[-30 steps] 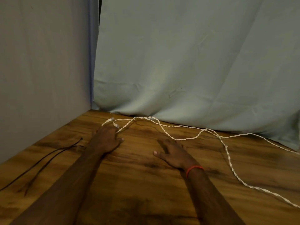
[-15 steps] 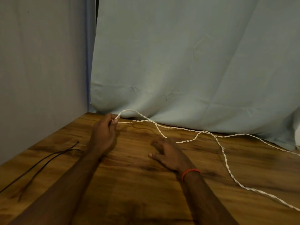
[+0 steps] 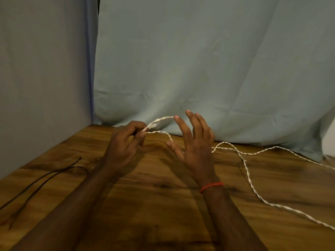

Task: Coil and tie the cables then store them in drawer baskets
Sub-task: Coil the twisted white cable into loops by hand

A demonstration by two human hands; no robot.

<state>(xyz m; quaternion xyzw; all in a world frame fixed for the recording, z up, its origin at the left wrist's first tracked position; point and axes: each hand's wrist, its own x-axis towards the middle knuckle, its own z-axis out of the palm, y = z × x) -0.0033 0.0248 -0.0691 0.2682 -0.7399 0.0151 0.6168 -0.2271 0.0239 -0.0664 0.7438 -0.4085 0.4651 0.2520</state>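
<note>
Head view, single entry.

1. White twisted cable, long and thin. One end is raised off the table near the far left corner. From there a short upper strand arcs to the right hand's index fingertip. A lower strand drops behind that hand. The rest lies slack on the table, crossing itself once right of the right hand, and runs off the right edge.
2. Left hand, raised above the table. Thumb and curled fingers pinch the cable end in a narrow grip.
3. Right hand, raised beside the left, back toward the camera. Fingers are spread wide and nearly straight, closed round nothing. The upper strand reaches the index fingertip, but actual contact cannot be told.
4. Red thread bracelet on the right wrist.
5. Thin black cord, two strands side by side, lying on the table's left part, well apart from both hands.
6. Brown wood-grain table, bearing both cables.
7. Pale blue-green cloth backdrop, creased, hanging to the table's far edge.
8. Grey cloth panel along the left side.
</note>
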